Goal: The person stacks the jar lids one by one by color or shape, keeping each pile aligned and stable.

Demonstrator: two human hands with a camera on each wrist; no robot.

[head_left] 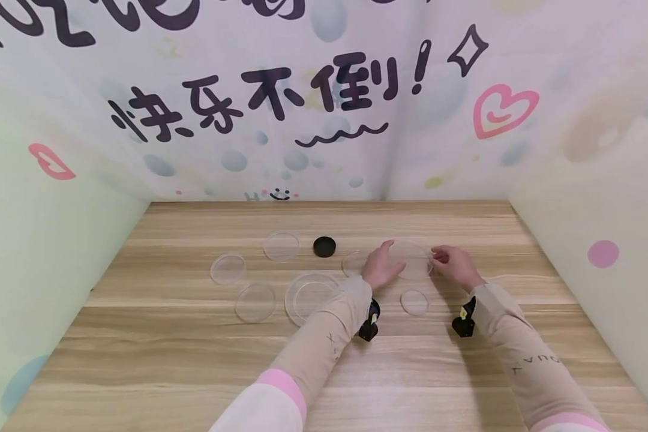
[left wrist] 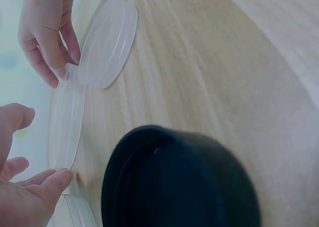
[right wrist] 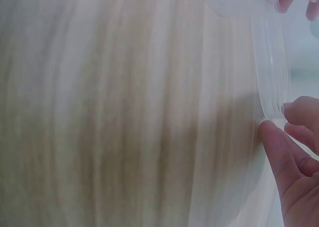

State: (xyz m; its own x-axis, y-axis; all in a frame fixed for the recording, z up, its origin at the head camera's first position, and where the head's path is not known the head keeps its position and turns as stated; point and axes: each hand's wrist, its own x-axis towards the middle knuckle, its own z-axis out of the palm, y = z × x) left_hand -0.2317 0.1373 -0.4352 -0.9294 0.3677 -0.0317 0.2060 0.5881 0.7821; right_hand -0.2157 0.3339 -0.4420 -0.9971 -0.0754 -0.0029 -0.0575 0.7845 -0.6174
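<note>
A clear round plastic lid (head_left: 413, 259) lies between the two hands at the right of the table. My right hand (head_left: 456, 266) pinches its right rim between thumb and fingers; the right wrist view shows this lid's rim (right wrist: 271, 72) at the fingertips. On the other side, my left hand (head_left: 382, 267) has its fingers spread, with a fingertip touching the rim of the lid (left wrist: 70, 120) in the left wrist view. Another clear lid (head_left: 351, 263) is partly hidden behind the left hand. A smaller clear lid (head_left: 414, 302) sits nearer, between the wrists.
Left of the hands lie several more clear lids, among them a large ringed one (head_left: 297, 300) partly under the left sleeve. A black round cap (head_left: 324, 246) stands behind it. Printed cloth walls (head_left: 281, 162) enclose the wooden table (head_left: 167, 360) at the back and sides.
</note>
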